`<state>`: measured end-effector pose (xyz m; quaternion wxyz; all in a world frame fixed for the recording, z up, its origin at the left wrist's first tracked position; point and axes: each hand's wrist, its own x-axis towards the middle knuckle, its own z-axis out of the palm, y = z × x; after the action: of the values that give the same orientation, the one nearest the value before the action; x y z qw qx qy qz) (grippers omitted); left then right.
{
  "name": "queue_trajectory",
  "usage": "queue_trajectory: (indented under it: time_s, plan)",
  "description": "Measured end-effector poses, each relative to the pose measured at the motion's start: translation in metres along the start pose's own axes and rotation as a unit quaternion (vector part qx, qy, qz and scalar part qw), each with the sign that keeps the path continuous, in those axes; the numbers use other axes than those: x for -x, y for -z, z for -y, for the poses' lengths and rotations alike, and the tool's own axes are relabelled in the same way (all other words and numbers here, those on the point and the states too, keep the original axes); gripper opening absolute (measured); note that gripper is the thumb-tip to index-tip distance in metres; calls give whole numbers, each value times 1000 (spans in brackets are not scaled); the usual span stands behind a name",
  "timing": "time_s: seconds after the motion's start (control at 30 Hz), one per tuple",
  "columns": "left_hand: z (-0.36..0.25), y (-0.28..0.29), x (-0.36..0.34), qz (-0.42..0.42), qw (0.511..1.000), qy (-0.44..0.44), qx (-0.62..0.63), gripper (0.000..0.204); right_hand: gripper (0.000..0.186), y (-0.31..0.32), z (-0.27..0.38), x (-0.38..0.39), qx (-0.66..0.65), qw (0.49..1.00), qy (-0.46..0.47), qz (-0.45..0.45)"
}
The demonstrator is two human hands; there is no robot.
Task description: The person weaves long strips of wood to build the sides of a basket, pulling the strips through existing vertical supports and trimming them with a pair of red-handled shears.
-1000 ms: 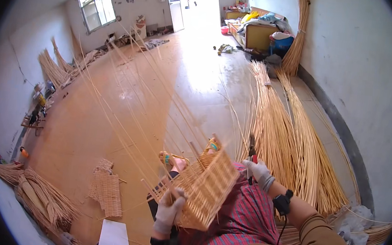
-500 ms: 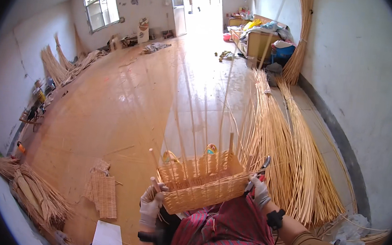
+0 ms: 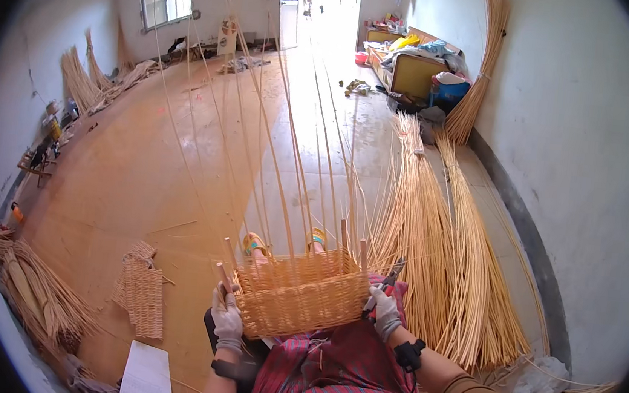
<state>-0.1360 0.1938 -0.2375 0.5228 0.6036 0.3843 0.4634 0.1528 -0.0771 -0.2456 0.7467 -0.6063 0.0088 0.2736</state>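
A rectangular wicker basket (image 3: 308, 306) rests on my lap, with short wooden posts at its corners and long thin stakes rising from its sides. At its near left corner, my left hand (image 3: 227, 320), in a pale glove, is closed around the basket's edge beside a post. My right hand (image 3: 386, 312), gloved too, grips red-handled pruning shears (image 3: 386, 287) against the right end of the basket, their blades pointing up. Its palm hides part of the handles.
Long bundles of wicker rods (image 3: 431, 246) lie on the floor to the right. A woven panel (image 3: 143, 297) and a white sheet (image 3: 148, 376) are on the left, near another rod bundle (image 3: 47, 296). A cluttered cabinet (image 3: 415, 73) stands far right.
The basket has turned so its near side lies more level, and its long stakes have swung leftward. The pruning shears have moved with my right hand. My view has shifted slightly to the right.
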Motion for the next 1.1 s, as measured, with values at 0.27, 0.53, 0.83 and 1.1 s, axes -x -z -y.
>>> queue_trajectory:
  time_s: [0.27, 0.53, 0.83, 1.1]
  plan:
    - [-75, -27, 20, -98, 980, -111, -133, 34, 13, -47, 54, 83, -15, 996, 78, 48]
    - [-105, -119, 73, 171, 906, -262, -283, 57, 48, -151, 178, 139, 518, 564, 494, 412]
    - [-100, -147, 47, 172, 881, -221, -382, 33, 30, -274, 194, 76, 751, 180, 549, 320]
    - [-63, -175, 30, 276, 693, -198, -636, 21, 12, -315, 153, 78, 758, 74, 561, 325]
